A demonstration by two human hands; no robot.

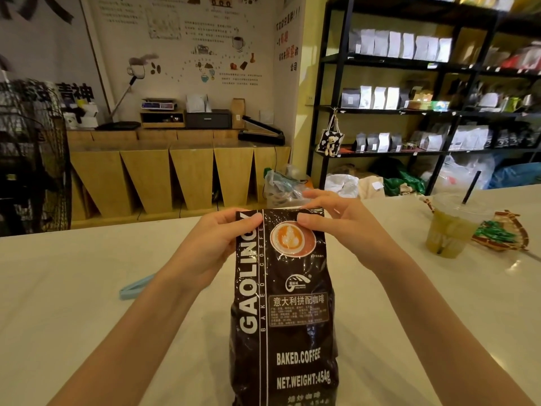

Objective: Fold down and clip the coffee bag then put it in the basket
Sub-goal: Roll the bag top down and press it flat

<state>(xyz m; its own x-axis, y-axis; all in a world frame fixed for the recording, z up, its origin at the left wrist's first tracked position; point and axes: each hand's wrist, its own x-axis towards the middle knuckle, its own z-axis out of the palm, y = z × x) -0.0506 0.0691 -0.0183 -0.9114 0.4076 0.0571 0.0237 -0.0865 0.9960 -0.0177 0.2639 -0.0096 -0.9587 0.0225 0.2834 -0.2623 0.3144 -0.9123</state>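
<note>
Table [87,273]: left hand [216,238] partly hides clip [136,287].

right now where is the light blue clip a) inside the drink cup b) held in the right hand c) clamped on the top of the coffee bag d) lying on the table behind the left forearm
d: the light blue clip lies flat on the table, partly hidden by the left forearm, while the left hand and right hand both pinch the top of the coffee bag, which carries no clip.
</note>
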